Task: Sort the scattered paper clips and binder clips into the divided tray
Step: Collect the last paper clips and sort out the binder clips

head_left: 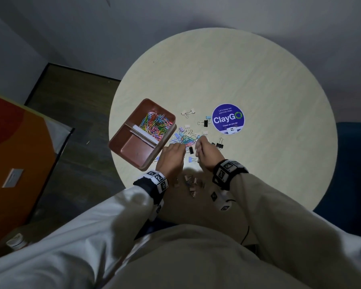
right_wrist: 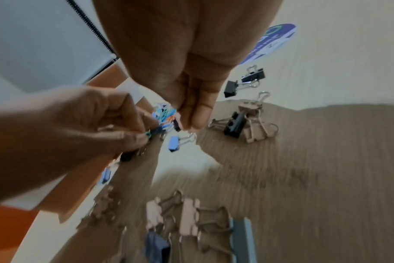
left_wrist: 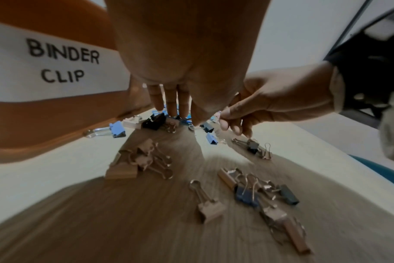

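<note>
The brown divided tray (head_left: 167, 117) stands at the table's left; its far compartment holds coloured paper clips (head_left: 155, 125), and its side bears a "BINDER CLIP" label (left_wrist: 56, 62). Just right of the tray lies a loose heap of paper clips (head_left: 184, 139). My left hand (head_left: 178, 146) reaches into this heap, its curled fingertips (right_wrist: 142, 137) pinching a green paper clip (right_wrist: 148, 135). My right hand (head_left: 200, 140) hovers over the same heap, thumb and fingers (right_wrist: 198, 113) pinched on a small bunch of clips. Binder clips (left_wrist: 144, 160) lie scattered around both hands.
A round blue ClayGo sticker (head_left: 227, 119) lies right of the heap, with black binder clips (head_left: 204, 122) beside it. More beige binder clips (head_left: 191, 182) sit in shadow near the table's front edge. A blue chair (head_left: 354, 163) stands at the right.
</note>
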Motion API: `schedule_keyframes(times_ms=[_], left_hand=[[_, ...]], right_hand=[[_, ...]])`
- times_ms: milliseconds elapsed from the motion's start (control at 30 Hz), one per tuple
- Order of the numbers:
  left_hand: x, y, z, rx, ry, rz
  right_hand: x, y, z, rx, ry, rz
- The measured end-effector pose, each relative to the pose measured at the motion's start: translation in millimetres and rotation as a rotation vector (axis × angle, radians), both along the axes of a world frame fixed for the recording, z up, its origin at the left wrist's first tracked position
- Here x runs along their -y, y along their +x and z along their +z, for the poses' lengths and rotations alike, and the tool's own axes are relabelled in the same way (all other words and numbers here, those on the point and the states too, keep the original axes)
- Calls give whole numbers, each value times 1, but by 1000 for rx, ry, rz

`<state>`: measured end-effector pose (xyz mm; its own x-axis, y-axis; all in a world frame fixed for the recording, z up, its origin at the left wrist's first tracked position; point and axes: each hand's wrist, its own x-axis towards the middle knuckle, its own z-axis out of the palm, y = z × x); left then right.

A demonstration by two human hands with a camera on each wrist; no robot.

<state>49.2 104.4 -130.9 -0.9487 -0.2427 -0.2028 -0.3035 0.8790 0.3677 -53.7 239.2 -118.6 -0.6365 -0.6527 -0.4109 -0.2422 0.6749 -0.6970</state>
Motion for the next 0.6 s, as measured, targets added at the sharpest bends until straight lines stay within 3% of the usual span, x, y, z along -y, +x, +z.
schedule_keyframes(times_ms=[167, 333, 400, 500, 600], left_hand=[[-1, 5, 10, -40, 161, 103], [3, -2, 18, -106, 311, 183], [4, -9, 15, -103, 314, 235], [4, -13, 6, -90, 378, 314], [4, -12, 1, -80, 391, 332]], right_hand=[[10, -15, 3, 221, -86, -406], [27, -21, 10, 378, -142, -463], [31, -22, 7, 207, -57, -322], [37, -26, -2, -90, 131, 107], [46, -28, -9, -225, 241, 347]])
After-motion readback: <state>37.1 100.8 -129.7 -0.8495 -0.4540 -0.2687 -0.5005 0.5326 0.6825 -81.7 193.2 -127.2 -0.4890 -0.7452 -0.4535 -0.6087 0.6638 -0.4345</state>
